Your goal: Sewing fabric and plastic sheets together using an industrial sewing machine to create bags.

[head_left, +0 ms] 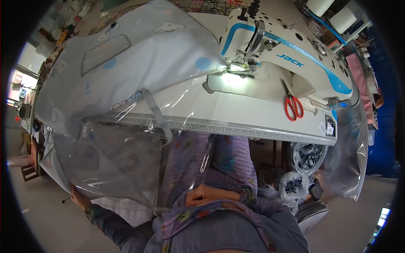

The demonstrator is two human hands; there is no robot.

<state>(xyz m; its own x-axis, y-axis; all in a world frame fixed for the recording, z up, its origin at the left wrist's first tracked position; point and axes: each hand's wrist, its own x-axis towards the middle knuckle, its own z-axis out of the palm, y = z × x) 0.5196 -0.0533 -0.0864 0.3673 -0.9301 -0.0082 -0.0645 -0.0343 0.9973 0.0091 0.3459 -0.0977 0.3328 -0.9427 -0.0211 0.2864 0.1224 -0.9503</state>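
Observation:
A pale grey fabric cover point(160, 46) with cartoon clouds and blue dots spreads over the left of the sewing table, one edge under the needle area of the white and blue sewing machine point(291, 46). Clear plastic sheeting point(114, 164) hangs from it over the table's front edge. At the lower left my left hand point(80, 199) is closed on the sheeting's outer edge. My right hand point(206, 195) rests curled over my lap, by the sheeting's other side; what its fingers hold, if anything, is hidden. A grey strip point(156, 111) loops over the table edge.
Red-handled scissors point(294, 107) lie on the table right of the needle. A ruler strip point(219, 127) runs along the front edge. Plastic bags of dark scraps point(310, 158) hang below at the right, near a clear sheet point(348, 152). White thread cones point(342, 21) stand behind.

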